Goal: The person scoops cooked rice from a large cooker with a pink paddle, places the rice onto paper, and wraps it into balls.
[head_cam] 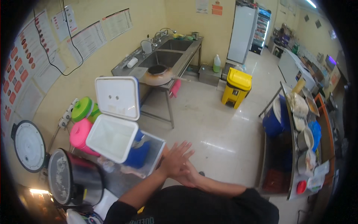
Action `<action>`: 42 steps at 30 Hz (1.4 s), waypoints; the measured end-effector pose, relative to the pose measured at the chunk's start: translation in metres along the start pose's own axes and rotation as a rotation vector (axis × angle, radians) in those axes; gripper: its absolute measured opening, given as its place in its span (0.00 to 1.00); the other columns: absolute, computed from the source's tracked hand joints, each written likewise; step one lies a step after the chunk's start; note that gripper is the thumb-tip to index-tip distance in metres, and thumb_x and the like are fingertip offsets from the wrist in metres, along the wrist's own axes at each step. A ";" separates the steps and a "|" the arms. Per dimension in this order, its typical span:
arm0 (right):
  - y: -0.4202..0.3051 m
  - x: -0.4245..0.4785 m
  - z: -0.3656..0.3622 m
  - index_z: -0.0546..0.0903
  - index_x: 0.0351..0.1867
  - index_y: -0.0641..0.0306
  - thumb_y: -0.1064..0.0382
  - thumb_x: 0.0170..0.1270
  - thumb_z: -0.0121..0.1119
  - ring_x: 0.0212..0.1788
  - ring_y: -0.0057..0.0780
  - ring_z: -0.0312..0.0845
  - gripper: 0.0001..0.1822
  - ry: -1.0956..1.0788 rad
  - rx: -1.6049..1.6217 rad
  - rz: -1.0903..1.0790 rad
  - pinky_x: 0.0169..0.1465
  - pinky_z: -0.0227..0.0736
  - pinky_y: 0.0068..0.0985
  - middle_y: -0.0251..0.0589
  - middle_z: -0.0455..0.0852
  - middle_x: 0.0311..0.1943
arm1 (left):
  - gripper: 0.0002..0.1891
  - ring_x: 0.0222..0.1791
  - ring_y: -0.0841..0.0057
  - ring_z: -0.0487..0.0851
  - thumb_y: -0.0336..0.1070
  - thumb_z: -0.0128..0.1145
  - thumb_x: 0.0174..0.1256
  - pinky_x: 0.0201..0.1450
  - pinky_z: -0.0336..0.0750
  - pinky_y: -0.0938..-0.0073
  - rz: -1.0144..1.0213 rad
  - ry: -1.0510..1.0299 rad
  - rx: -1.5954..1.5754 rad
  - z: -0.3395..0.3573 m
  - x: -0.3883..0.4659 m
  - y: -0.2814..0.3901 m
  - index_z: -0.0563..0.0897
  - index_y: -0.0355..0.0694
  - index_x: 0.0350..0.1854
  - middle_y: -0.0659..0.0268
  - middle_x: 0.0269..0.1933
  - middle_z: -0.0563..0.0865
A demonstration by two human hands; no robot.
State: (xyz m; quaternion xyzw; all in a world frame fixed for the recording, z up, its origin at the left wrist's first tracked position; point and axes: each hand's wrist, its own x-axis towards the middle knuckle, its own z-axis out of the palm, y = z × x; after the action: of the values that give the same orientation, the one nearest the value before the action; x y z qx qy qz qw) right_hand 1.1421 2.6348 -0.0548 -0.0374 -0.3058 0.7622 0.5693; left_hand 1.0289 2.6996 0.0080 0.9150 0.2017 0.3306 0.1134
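Observation:
My left hand (174, 161) lies across my right hand (188, 175) in front of my body. The left fingers are spread, with nothing held in them. Most of the right fingers are hidden behind the left hand, and no object shows between the two palms. Just left of the hands stands a blue cooler box (137, 156) with a white lining, its white lid (117, 96) tipped up. It rests on a metal table (156, 151). Further left, a large rice cooker (86, 176) has its round lid (29, 145) raised, with white residue inside.
Pink (81, 133) and green (81, 109) lidded containers stand by the wall. Ahead is a steel double sink (179, 65) with a wok (159, 75) at its near end. A yellow pedal bin (236, 89) stands beyond. At right, a metal counter (293, 179) holds pots and food.

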 end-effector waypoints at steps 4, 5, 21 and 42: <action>-0.148 -0.022 -0.048 0.75 0.65 0.64 0.36 0.79 0.47 0.75 0.44 0.68 0.33 0.466 -0.066 0.325 0.81 0.52 0.46 0.51 0.78 0.67 | 0.27 0.72 0.48 0.73 0.50 0.55 0.76 0.74 0.66 0.50 -0.291 0.216 -0.145 0.100 0.082 -0.087 0.77 0.42 0.71 0.51 0.73 0.75; -0.173 -0.031 -0.072 0.78 0.56 0.63 0.40 0.80 0.49 0.72 0.45 0.71 0.26 0.590 -0.141 0.251 0.80 0.53 0.46 0.49 0.83 0.58 | 0.23 0.68 0.48 0.76 0.47 0.55 0.76 0.71 0.69 0.53 -0.397 0.254 -0.192 0.127 0.086 -0.118 0.79 0.40 0.67 0.50 0.69 0.78; -0.339 0.018 -0.153 0.87 0.54 0.63 0.55 0.79 0.58 0.30 0.25 0.70 0.16 1.716 -0.443 -0.098 0.38 0.72 0.28 0.39 0.85 0.36 | 0.20 0.43 0.58 0.84 0.49 0.59 0.75 0.50 0.75 0.59 -1.307 1.502 -0.282 0.030 0.218 -0.692 0.78 0.33 0.46 0.55 0.44 0.86; -0.412 0.325 -0.350 0.78 0.55 0.63 0.45 0.79 0.58 0.48 0.28 0.80 0.22 1.116 -1.062 0.276 0.52 0.77 0.32 0.33 0.82 0.46 | 0.24 0.59 0.72 0.84 0.46 0.48 0.83 0.69 0.73 0.69 -0.675 0.772 -0.832 -0.015 0.342 -0.803 0.85 0.29 0.59 0.50 0.59 0.89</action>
State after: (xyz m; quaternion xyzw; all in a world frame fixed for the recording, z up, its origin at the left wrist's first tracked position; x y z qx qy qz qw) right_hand 1.5187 3.1404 -0.0343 -0.7201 -0.2907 0.4461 0.4449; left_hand 1.0225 3.5690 -0.0635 0.4972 0.3592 0.6315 0.4743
